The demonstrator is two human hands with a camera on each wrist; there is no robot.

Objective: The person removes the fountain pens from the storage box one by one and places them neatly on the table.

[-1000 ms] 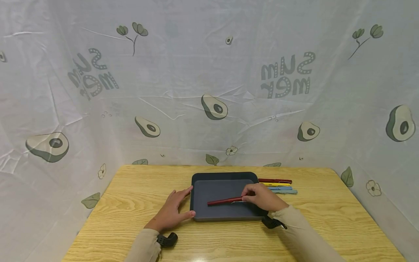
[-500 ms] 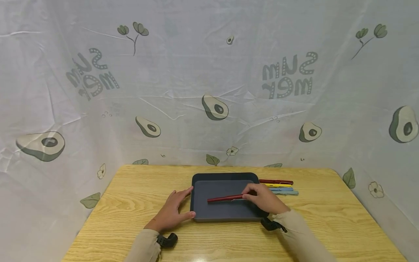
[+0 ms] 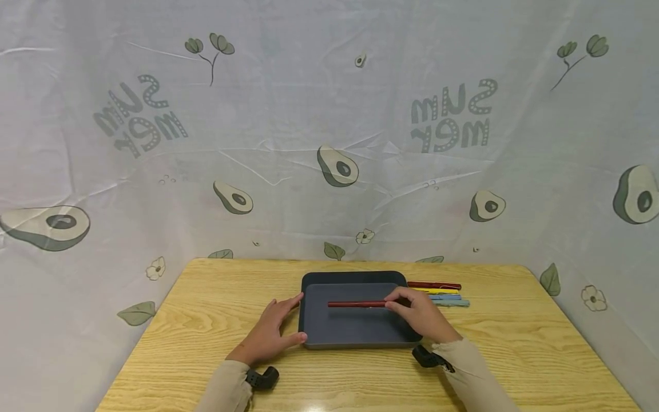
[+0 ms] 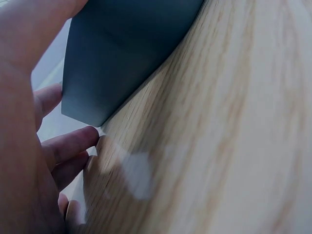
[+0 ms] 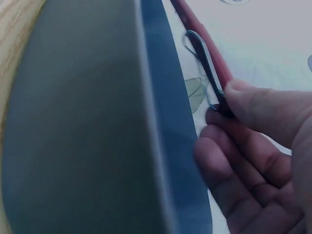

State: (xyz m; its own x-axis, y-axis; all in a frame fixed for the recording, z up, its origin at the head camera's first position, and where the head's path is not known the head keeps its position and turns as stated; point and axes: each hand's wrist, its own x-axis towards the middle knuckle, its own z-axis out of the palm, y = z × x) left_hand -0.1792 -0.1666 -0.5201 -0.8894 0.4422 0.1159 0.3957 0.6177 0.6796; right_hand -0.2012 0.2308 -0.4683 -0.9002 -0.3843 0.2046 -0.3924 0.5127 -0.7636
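Note:
A dark grey rectangular tray point(image 3: 355, 333) lies on the wooden table. My right hand point(image 3: 421, 316) pinches one end of a red pen point(image 3: 355, 304) between thumb and fingers. The pen is level, pointing left above the tray. In the right wrist view the pen point(image 5: 207, 41) shows a metal clip near my thumb. My left hand point(image 3: 270, 336) rests against the tray's left side, fingers spread, with the thumb at the near corner. The left wrist view has the fingertips touching the tray's outer wall point(image 4: 122, 58).
Right of the tray lie a dark red pen point(image 3: 435, 285), a yellow pen point(image 3: 440, 291), a blue pen point(image 3: 447, 297) and a pale teal pen point(image 3: 453, 303), side by side, left ends hidden. A printed white curtain point(image 3: 288, 126) surrounds the wooden table point(image 3: 494, 343).
The red pen has risen toward the far side of the tray in the head view and turned from slanted to level. My left hand has stayed at the tray's side.

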